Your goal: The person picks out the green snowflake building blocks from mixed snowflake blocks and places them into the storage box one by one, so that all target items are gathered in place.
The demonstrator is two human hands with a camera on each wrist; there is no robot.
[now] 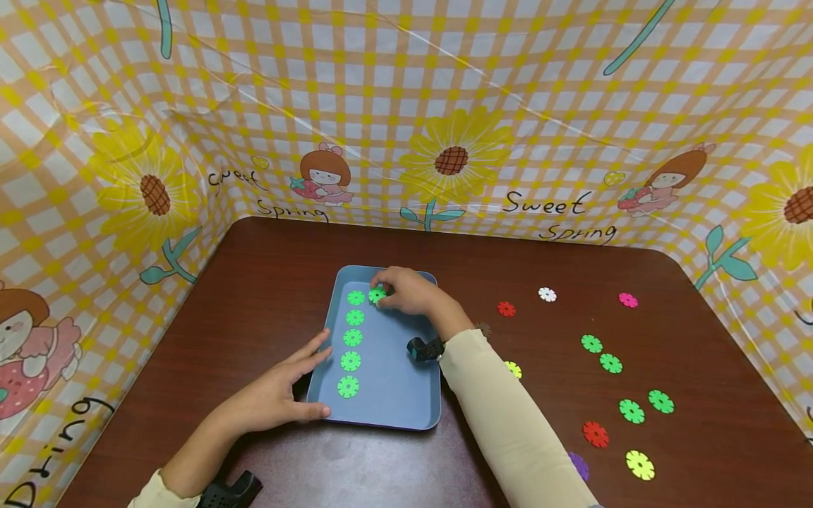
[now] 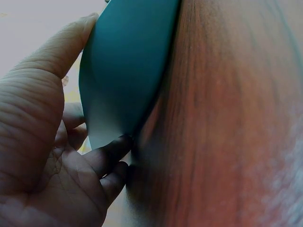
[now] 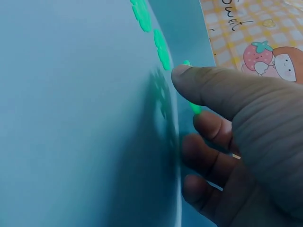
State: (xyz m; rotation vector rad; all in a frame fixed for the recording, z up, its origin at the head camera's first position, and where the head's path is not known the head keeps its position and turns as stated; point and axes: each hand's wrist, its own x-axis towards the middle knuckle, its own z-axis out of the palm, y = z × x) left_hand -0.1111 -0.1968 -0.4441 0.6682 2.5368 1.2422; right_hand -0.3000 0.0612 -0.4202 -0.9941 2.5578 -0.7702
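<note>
A blue-grey tray (image 1: 394,353) lies on the table, a column of several bright green notched plastic discs (image 1: 351,361) along its left side. At the tray's far end, my right hand (image 1: 409,291) pinches another green disc (image 1: 377,295) between thumb and index finger, just right of the column's top disc. The right wrist view shows this green disc (image 3: 195,108) nearly edge-on, partly hidden by the thumb. My left hand (image 1: 273,395) rests spread against the tray's near left corner. In the left wrist view its thumb (image 2: 71,45) touches the rim, other fingers beside the outer wall.
Loose notched discs lie on the brown table (image 1: 279,282) right of the tray: green (image 1: 611,363), red (image 1: 595,434), yellow (image 1: 640,465), white (image 1: 547,294), pink (image 1: 628,300) and a partly covered purple one (image 1: 579,466). A checked, flowered cloth (image 1: 394,92) hangs around the table.
</note>
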